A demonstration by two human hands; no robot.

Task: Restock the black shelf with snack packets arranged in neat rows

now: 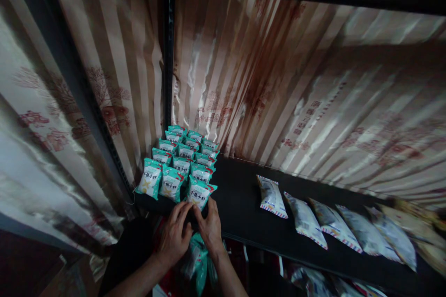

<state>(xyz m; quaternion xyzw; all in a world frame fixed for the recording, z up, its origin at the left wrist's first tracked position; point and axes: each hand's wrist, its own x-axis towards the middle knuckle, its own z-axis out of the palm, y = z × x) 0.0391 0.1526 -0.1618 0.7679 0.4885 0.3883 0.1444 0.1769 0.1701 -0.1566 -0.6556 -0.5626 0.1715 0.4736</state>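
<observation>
Several small teal snack packets [181, 162] stand in three rows at the left end of a black shelf [240, 204]. Both my hands meet at the shelf's front edge, just below the front right teal packet [199, 193]. My left hand [176, 234] has its fingers curled toward that packet's lower edge. My right hand [210, 225] is beside it, its fingertips at the packet's base. Whether either hand grips the packet is hidden by the fingers and the dim light. More teal packets [197, 260] lie below my wrists.
Several white packets [306, 218] with striped edges lie flat in a row along the right part of the shelf. A beige curtain [265, 83] with red print hangs behind and to the left. A dark upright post [169, 55] stands at the shelf's back left corner.
</observation>
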